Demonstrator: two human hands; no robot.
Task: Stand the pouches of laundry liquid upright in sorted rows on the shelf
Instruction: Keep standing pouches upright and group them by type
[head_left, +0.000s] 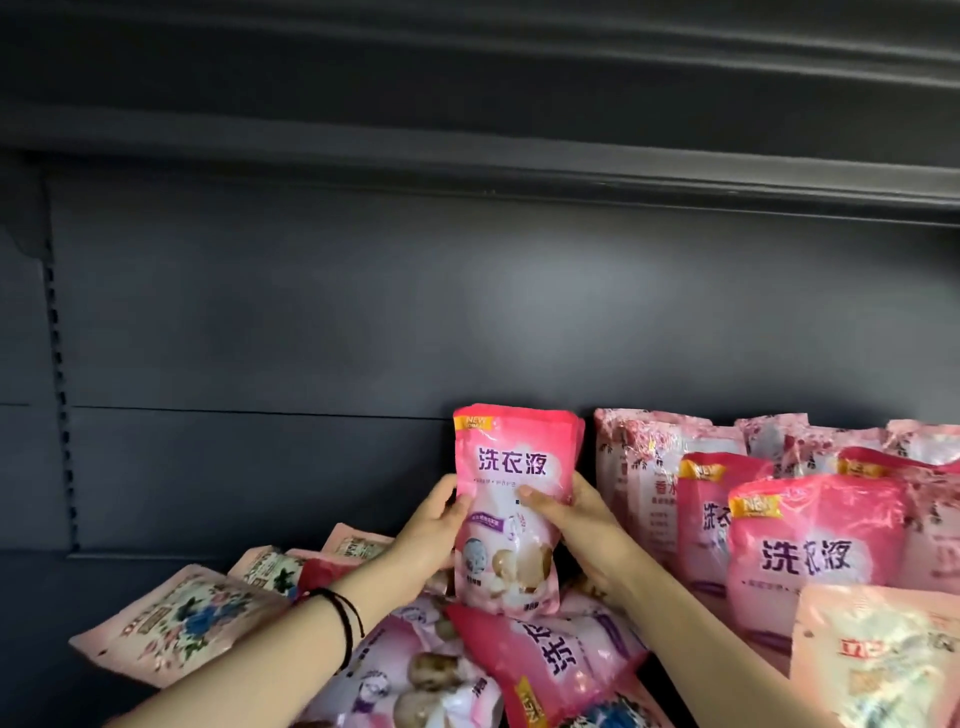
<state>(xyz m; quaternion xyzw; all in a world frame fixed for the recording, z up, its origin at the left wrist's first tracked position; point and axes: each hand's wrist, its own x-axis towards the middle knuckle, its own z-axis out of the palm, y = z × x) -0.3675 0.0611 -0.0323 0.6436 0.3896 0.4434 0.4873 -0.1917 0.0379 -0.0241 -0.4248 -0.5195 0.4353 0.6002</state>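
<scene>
While both thumbs (535, 493) press its printed face and the other fingers wrap round behind, mostly hidden, one pink pouch (511, 467) is clamped upright between left hand (434, 525) and right hand (576, 530). Extra edges at its top right suggest more pouches stacked behind it.

Position: held above a heap of lying pouches (566, 654), just left of the standing rows (815, 551), in front of the dark shelf back (260, 338).

Further left: floral pouches (176, 623), lying flat.

Left wrist: black cord (345, 618).

Risks, as judged:
- The soft liquid fill may slump on release and topple the pouch onto the heap or against the neighbouring row.
- Setting it on lying stock rather than bare shelf would leave it tilted.
- Any item stacked behind could slip from the grip.
- A mismatched print would spoil the sorting.
</scene>
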